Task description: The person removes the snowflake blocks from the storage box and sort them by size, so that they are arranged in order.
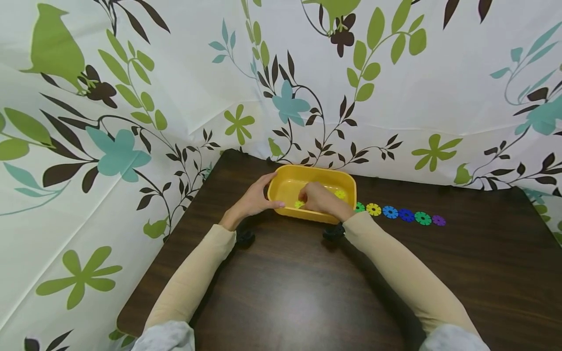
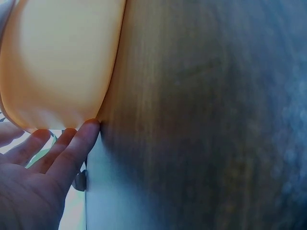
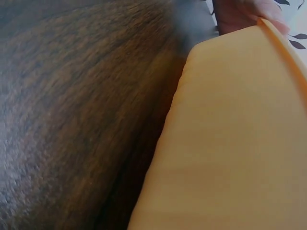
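A yellow plastic bin (image 1: 313, 171) stands at the back of the table. My left hand (image 1: 254, 197) grips its left end, thumb over the near rim; in the left wrist view the fingers (image 2: 72, 153) lie against the outer wall. My right hand (image 1: 322, 199) reaches inside over the near rim, fingers bent down toward the floor of the bin. A yellow-green flower-shaped disc (image 1: 299, 204) shows right at those fingertips; whether they pinch it is hidden. Another yellow-green disc (image 1: 340, 194) lies farther right in the bin. The right wrist view shows mostly the bin's outer wall (image 3: 225, 134).
Right of the bin runs a row of notched discs: green, yellow (image 1: 373, 209), light blue (image 1: 390, 212), dark blue (image 1: 406, 215), green (image 1: 423, 218) and purple (image 1: 438, 220). A leaf-patterned cloth (image 1: 175, 97) hangs behind and left of the dark wooden table (image 1: 281, 292).
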The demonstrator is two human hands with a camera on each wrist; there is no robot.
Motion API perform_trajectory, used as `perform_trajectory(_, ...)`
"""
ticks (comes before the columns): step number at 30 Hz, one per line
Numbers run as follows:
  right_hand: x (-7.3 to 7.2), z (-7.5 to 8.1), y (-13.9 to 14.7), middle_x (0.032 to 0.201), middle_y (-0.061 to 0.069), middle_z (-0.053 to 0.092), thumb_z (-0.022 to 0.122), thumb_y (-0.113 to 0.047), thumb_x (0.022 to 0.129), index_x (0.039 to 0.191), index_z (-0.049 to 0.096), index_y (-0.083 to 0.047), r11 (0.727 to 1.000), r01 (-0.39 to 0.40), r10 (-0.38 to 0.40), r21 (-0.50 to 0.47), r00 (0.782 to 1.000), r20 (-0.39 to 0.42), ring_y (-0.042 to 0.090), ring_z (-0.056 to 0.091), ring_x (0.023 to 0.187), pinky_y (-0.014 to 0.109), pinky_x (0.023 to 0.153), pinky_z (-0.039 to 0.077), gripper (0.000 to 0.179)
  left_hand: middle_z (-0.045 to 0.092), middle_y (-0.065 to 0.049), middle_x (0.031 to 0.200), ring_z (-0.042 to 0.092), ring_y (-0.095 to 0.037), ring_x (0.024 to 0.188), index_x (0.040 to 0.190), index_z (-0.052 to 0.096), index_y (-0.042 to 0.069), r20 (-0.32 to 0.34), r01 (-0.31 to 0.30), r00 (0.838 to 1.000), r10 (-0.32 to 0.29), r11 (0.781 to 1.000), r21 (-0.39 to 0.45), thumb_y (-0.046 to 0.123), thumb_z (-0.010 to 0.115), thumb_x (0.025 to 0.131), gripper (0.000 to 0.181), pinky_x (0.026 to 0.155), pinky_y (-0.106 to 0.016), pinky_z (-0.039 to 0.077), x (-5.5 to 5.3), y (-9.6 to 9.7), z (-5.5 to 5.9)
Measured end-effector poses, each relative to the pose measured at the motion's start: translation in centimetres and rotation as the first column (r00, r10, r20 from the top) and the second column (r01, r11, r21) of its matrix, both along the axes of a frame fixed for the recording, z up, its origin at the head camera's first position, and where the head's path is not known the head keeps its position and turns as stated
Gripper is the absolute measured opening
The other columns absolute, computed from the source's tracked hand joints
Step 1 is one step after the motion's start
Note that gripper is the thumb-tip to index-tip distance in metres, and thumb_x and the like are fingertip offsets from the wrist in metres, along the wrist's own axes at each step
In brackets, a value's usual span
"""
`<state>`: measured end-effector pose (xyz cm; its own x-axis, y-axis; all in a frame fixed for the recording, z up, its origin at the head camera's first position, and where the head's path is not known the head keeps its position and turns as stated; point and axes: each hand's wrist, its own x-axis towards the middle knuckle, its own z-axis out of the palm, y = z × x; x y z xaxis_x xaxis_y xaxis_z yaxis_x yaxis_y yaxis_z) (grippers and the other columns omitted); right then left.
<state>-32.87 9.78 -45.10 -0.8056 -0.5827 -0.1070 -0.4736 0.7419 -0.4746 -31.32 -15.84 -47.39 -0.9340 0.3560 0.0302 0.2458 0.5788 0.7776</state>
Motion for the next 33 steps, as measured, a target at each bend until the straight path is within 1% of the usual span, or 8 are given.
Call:
perform_trajectory(4, -0.2, -0.1, 0.1, 0.103, 0.013, 0.081, 0.086, -0.019, 0.094, 0.109, 0.084, -0.002, 1.000, 0.003, -0.003, 0.004, 1.000, -0.007, 0.022, 0.068, 0.090, 0.038, 0.087, 0.062, 0.023, 0.032, -0.014, 0.179, 0.040, -0.039, 0.160, 0.174, 0.029, 0.014, 0.005, -0.002, 1.000, 0.002, 1.000, -0.003, 0.039, 0.093, 0.087, 0.110, 0.133, -0.060, 0.035, 0.0, 0.0, 0.0)
perform_trajectory(10, 0.1, 0.3, 0.6, 0.102, 0.013, 0.080, 0.086, -0.022, 0.093, 0.108, 0.081, -0.001, 1.000, 0.023, -0.023, -0.002, 0.998, -0.054, 0.023, 0.067, 0.091, 0.038, 0.087, 0.060, 0.026, 0.032, -0.015, 0.179, 0.039, -0.039, 0.160, 0.174, 0.029, 0.015, 0.001, -0.005, 1.000, 0.005, 1.000, 0.002, 0.039, 0.093, 0.087, 0.110, 0.133, -0.061, 0.034, 0.1, 0.1, 0.1)
perform_trajectory(15, 0.8, 0.7, 1.4, 0.107, 0.015, 0.081, 0.086, -0.023, 0.092, 0.111, 0.081, 0.000, 0.997, 0.065, -0.067, -0.029, 0.995, -0.070, 0.026, 0.070, 0.096, 0.041, 0.093, 0.062, 0.031, 0.031, -0.015, 0.179, 0.038, -0.039, 0.162, 0.174, 0.028, 0.015, 0.003, -0.006, 1.000, 0.006, 1.000, -0.011, 0.041, 0.092, 0.087, 0.111, 0.134, -0.061, 0.033, 0.3, 0.1, 0.2)
perform_trajectory(18, 1.4, 1.2, 2.1, 0.113, 0.016, 0.081, 0.086, -0.024, 0.090, 0.116, 0.081, 0.001, 0.993, 0.102, -0.106, -0.060, 0.992, -0.074, 0.028, 0.072, 0.102, 0.045, 0.099, 0.063, 0.036, 0.031, -0.015, 0.179, 0.037, -0.040, 0.162, 0.174, 0.028, 0.014, 0.005, -0.002, 1.000, 0.002, 1.000, -0.011, 0.040, 0.092, 0.087, 0.111, 0.134, -0.062, 0.032, 0.3, 0.0, 0.3)
perform_trajectory(20, 1.9, 1.5, 2.7, 0.116, 0.017, 0.081, 0.085, -0.023, 0.089, 0.118, 0.080, 0.002, 0.988, 0.125, -0.131, -0.092, 0.989, -0.066, 0.030, 0.072, 0.104, 0.047, 0.100, 0.062, 0.038, 0.031, -0.015, 0.179, 0.037, -0.041, 0.162, 0.174, 0.029, 0.014, 0.003, 0.001, 1.000, 0.000, 1.000, -0.011, 0.040, 0.092, 0.086, 0.111, 0.134, -0.063, 0.032, 0.3, 0.1, 0.4)
perform_trajectory(25, 2.7, 2.1, 4.2, 0.113, 0.017, 0.079, 0.084, -0.022, 0.089, 0.120, 0.080, 0.001, 0.977, 0.161, -0.173, -0.141, 0.982, -0.075, 0.030, 0.070, 0.100, 0.047, 0.095, 0.061, 0.039, 0.032, -0.016, 0.179, 0.037, -0.041, 0.162, 0.174, 0.029, 0.014, -0.010, 0.004, 1.000, -0.004, 1.000, -0.011, 0.039, 0.092, 0.086, 0.112, 0.134, -0.064, 0.031, 0.3, 0.0, 0.4)
perform_trajectory(29, 3.2, 2.3, 5.5, 0.110, 0.016, 0.078, 0.085, -0.025, 0.089, 0.119, 0.080, 0.000, 0.970, 0.183, -0.202, -0.163, 0.973, -0.109, 0.029, 0.068, 0.099, 0.047, 0.091, 0.060, 0.039, 0.032, -0.015, 0.179, 0.037, -0.041, 0.162, 0.174, 0.028, 0.015, -0.013, 0.006, 1.000, -0.006, 1.000, -0.016, 0.040, 0.092, 0.086, 0.111, 0.134, -0.065, 0.031, 0.2, -0.1, 0.2)
perform_trajectory(33, 3.7, 2.2, 7.0, 0.110, 0.017, 0.079, 0.085, -0.025, 0.088, 0.117, 0.081, -0.001, 0.956, 0.200, -0.235, -0.217, 0.960, -0.152, 0.031, 0.069, 0.099, 0.047, 0.088, 0.060, 0.038, 0.032, -0.015, 0.179, 0.037, -0.041, 0.162, 0.174, 0.029, 0.014, -0.011, 0.006, 1.000, -0.006, 1.000, -0.012, 0.039, 0.092, 0.087, 0.110, 0.134, -0.064, 0.032, 0.3, 0.0, 0.2)
